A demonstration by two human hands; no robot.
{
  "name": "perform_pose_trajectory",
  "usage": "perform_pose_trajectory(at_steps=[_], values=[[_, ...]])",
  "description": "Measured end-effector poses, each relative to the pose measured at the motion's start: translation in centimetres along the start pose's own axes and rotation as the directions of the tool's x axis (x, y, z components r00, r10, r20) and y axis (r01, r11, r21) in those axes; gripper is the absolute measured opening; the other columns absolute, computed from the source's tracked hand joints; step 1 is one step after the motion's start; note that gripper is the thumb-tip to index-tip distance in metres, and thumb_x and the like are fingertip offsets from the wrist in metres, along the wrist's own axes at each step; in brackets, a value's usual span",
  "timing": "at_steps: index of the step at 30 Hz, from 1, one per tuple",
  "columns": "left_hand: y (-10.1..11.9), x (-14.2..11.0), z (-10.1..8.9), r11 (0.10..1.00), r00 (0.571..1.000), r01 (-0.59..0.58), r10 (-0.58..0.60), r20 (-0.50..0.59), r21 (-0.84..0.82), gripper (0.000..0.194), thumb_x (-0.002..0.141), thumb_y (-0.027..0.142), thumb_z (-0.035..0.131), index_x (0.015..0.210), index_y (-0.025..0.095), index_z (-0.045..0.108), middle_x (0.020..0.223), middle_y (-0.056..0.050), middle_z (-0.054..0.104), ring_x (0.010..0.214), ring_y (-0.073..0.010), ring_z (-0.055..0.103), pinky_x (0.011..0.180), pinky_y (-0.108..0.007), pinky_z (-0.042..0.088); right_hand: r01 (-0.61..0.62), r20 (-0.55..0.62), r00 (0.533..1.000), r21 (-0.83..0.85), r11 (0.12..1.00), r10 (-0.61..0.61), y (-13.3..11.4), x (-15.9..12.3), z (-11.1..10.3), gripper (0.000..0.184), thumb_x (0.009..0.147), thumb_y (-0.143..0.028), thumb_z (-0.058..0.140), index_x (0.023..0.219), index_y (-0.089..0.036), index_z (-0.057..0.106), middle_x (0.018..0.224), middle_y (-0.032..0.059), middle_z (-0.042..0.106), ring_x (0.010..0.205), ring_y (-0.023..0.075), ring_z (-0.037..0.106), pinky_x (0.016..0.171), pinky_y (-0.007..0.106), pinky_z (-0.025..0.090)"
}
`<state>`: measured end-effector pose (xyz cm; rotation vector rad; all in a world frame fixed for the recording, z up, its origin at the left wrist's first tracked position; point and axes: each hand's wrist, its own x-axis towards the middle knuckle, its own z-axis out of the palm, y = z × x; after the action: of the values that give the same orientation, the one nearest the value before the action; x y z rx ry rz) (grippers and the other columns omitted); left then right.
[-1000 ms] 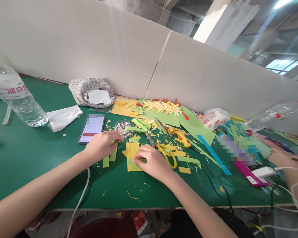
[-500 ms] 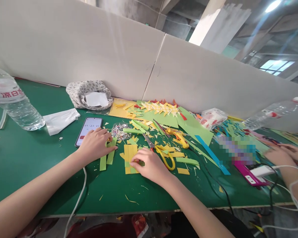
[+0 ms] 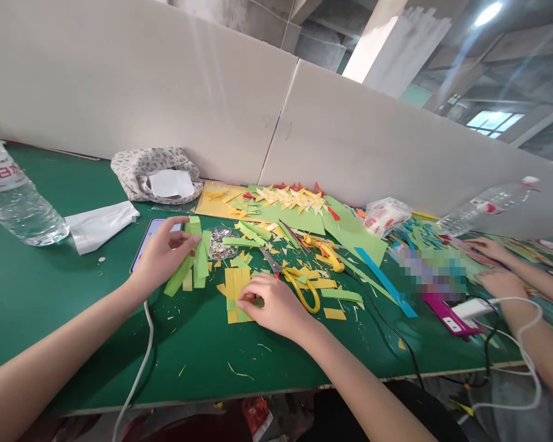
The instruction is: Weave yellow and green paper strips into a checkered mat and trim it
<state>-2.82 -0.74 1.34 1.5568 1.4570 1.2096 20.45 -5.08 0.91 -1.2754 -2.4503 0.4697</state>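
Observation:
Between the thumb and fingers of my left hand (image 3: 164, 253) are light green paper strips (image 3: 194, 261), raised off the table beside the phone (image 3: 144, 242). My right hand (image 3: 274, 305) rests at the right edge of a small woven piece of yellow paper strips (image 3: 236, 294), with a green strip crossing its lower part. Its thumb and fingers are pinched at that edge. Yellow-handled scissors (image 3: 309, 291) lie just beyond my right hand, blades pointing away to the left. A clear tray of small beads (image 3: 223, 243) sits past the green strips.
A yellow glue gun (image 3: 325, 250) and paper scraps lie behind the scissors. Woven yellow-and-white paper (image 3: 290, 199) lies at the back. Water bottles stand left (image 3: 18, 190) and lean right (image 3: 488, 209). A patterned cloth pouch (image 3: 131, 174) sits by the partition. Another person's hands (image 3: 500, 276) are at right.
My left hand has picked up green strips from the table and lifted them slightly. My right hand stays at the woven yellow piece. The view has shifted a little to the right.

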Motion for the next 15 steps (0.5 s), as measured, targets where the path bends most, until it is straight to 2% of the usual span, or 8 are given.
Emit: perform_pose_trajectory(at_steps=[3, 8, 12, 15], values=[[0.21, -0.05, 0.05, 0.994, 0.998, 0.065, -0.063, 0.026, -0.089, 0.061, 0.071, 0.041, 0.061, 0.124, 0.022, 0.037, 0.082, -0.004, 0.065, 0.07, -0.0207, 0.065, 0.051, -0.026, 0.047, -0.005, 0.007, 1.0, 0.003, 1.0, 0.005, 0.01, -0.01, 0.03, 0.005, 0.076, -0.021, 0.06, 0.073, -0.02, 0.064, 0.07, 0.0009, 0.061, 0.075, 0.0153, 0.054, 0.065, 0.027, 0.043], [0.42, -0.23, 0.06, 0.994, 0.995, 0.075, -0.069, 0.068, -0.085, 0.06, 0.069, 0.039, 0.064, 0.122, 0.022, 0.041, 0.08, -0.003, 0.065, 0.059, -0.0159, 0.062, 0.049, -0.025, 0.045, -0.003, 0.007, 1.0, -0.006, 1.0, 0.003, 0.05, 0.0, 0.07, 0.004, 0.076, -0.021, 0.06, 0.073, -0.02, 0.063, 0.069, 0.0006, 0.06, 0.074, 0.015, 0.053, 0.064, 0.027, 0.043], [0.27, -0.19, 0.07, 0.993, 0.998, 0.053, -0.049, 0.042, -0.104, 0.059, 0.069, 0.043, 0.063, 0.121, 0.023, 0.043, 0.077, -0.001, 0.061, 0.055, -0.0129, 0.056, 0.045, -0.022, 0.04, 0.003, 0.013, 1.0, -0.01, 1.0, -0.002, 0.02, 0.0, 0.07, 0.004, 0.077, -0.02, 0.06, 0.073, -0.02, 0.063, 0.07, 0.001, 0.06, 0.074, 0.0155, 0.054, 0.065, 0.028, 0.043], [0.2, -0.17, 0.24, 0.992, 0.999, 0.028, -0.033, -0.037, -0.121, 0.05, 0.069, 0.044, 0.063, 0.112, 0.022, 0.05, 0.078, 0.0, 0.059, 0.056, -0.0121, 0.053, 0.046, -0.022, 0.039, 0.005, 0.011, 1.0, -0.009, 1.0, -0.005, 0.01, 0.01, 0.04, 0.007, 0.078, -0.025, 0.06, 0.073, -0.02, 0.063, 0.071, 0.0015, 0.061, 0.075, 0.0161, 0.054, 0.065, 0.028, 0.043]])
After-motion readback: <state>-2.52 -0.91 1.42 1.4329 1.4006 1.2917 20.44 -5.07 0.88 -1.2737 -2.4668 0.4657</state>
